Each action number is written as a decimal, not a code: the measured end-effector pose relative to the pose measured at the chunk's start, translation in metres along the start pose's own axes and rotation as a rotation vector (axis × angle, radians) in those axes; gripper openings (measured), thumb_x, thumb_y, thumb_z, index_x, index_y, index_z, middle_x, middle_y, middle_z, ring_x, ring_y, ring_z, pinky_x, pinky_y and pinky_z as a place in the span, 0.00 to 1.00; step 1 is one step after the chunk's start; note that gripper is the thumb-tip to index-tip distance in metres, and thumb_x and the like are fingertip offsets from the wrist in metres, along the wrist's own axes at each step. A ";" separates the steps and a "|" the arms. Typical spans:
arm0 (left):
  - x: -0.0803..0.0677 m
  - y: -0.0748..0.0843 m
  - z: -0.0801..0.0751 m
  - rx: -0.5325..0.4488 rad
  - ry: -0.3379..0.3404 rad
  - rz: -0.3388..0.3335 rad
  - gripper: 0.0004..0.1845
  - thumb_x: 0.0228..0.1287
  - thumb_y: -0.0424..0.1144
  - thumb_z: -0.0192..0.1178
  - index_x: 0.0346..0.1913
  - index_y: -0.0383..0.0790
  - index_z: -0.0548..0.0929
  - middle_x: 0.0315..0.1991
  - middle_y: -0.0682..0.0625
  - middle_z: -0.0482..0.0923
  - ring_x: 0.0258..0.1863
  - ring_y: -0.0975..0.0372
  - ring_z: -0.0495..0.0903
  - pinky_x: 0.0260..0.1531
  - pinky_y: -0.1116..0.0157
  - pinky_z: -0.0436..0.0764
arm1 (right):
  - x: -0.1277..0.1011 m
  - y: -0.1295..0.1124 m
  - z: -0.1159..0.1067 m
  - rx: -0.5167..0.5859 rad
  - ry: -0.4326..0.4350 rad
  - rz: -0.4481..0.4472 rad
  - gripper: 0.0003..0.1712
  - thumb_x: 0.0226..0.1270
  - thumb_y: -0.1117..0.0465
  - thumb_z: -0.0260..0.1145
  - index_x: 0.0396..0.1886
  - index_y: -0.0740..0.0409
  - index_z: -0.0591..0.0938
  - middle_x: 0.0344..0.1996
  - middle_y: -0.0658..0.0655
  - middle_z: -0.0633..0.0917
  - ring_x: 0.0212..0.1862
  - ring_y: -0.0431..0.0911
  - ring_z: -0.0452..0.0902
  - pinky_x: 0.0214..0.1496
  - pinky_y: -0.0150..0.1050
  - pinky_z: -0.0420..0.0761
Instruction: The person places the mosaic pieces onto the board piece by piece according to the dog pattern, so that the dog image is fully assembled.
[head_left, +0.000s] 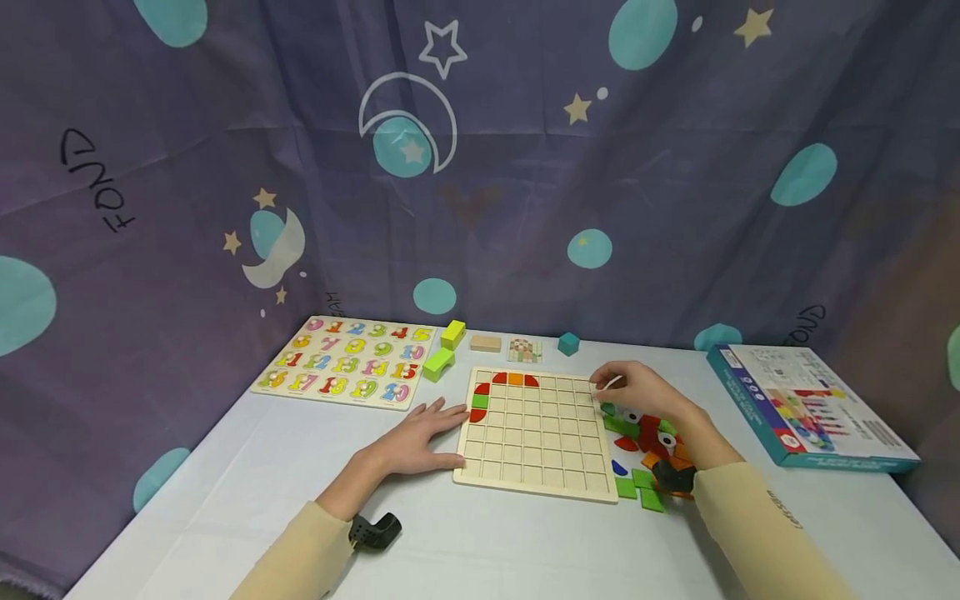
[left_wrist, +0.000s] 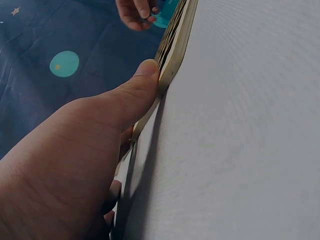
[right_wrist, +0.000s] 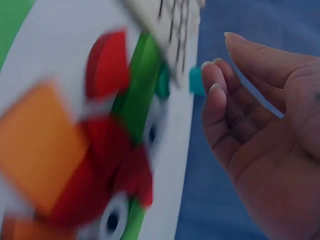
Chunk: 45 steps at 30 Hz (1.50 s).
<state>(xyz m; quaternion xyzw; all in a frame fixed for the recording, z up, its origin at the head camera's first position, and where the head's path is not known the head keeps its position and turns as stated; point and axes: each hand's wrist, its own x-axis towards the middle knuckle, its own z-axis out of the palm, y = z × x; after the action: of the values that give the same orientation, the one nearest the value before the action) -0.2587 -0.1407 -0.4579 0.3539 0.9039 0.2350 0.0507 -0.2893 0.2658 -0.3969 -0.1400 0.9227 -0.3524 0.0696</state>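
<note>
A wooden grid board (head_left: 536, 442) lies flat, with red quarter-round pieces, an orange piece (head_left: 516, 379) and a green piece (head_left: 480, 401) set in its upper left cells. At its left edge rests my left hand (head_left: 420, 437), fingers extended and thumb (left_wrist: 142, 82) against the rim. Over the board's far right corner is my right hand (head_left: 637, 390), fingers loosely bent; in the right wrist view its thumb and fingertips stand apart with nothing seen between them. Beneath the right wrist, a pile of red, green and orange pieces (head_left: 651, 433) is partly hidden by the arm.
A number puzzle board (head_left: 345, 362) lies at the back left. Yellow (head_left: 453, 334) and green (head_left: 438, 364) blocks, a wooden block (head_left: 486, 343), a patterned card (head_left: 524, 350) and a teal block (head_left: 568, 343) line the back. A flat box (head_left: 813, 408) occupies the right.
</note>
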 end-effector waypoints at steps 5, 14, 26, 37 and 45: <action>0.000 0.002 -0.001 0.028 -0.003 -0.002 0.43 0.65 0.66 0.61 0.77 0.48 0.66 0.77 0.53 0.60 0.78 0.46 0.48 0.74 0.45 0.47 | -0.016 0.016 -0.009 -0.033 -0.024 0.060 0.18 0.68 0.61 0.71 0.52 0.67 0.83 0.43 0.58 0.83 0.41 0.50 0.78 0.45 0.45 0.83; 0.000 0.004 -0.002 0.041 -0.006 -0.001 0.43 0.65 0.66 0.61 0.77 0.47 0.66 0.77 0.53 0.60 0.78 0.46 0.49 0.74 0.45 0.47 | -0.023 0.040 -0.016 -0.103 -0.082 0.103 0.15 0.64 0.65 0.72 0.48 0.66 0.84 0.40 0.55 0.84 0.41 0.50 0.76 0.53 0.51 0.81; 0.002 0.003 -0.001 0.036 -0.024 -0.026 0.44 0.65 0.67 0.60 0.78 0.49 0.65 0.78 0.55 0.58 0.78 0.48 0.47 0.74 0.45 0.45 | -0.023 0.040 -0.016 -0.131 -0.116 0.141 0.09 0.65 0.66 0.71 0.43 0.63 0.82 0.34 0.55 0.78 0.40 0.50 0.73 0.50 0.47 0.79; -0.001 0.003 -0.001 0.037 -0.025 -0.026 0.43 0.65 0.66 0.60 0.78 0.49 0.65 0.78 0.54 0.58 0.79 0.48 0.47 0.75 0.46 0.45 | -0.021 0.027 -0.019 -0.077 -0.076 0.070 0.06 0.68 0.65 0.70 0.41 0.62 0.81 0.33 0.55 0.79 0.36 0.50 0.75 0.40 0.42 0.82; -0.001 0.004 -0.002 0.050 -0.028 -0.017 0.43 0.66 0.66 0.59 0.78 0.48 0.65 0.78 0.54 0.57 0.78 0.47 0.47 0.74 0.45 0.45 | 0.005 -0.005 -0.002 -0.006 -0.061 -0.045 0.06 0.68 0.64 0.70 0.40 0.62 0.82 0.35 0.55 0.80 0.36 0.51 0.76 0.40 0.44 0.79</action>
<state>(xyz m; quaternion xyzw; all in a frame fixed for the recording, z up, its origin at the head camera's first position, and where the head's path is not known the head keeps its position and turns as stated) -0.2562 -0.1394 -0.4544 0.3508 0.9116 0.2067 0.0564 -0.2934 0.2620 -0.3927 -0.1718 0.9178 -0.3467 0.0893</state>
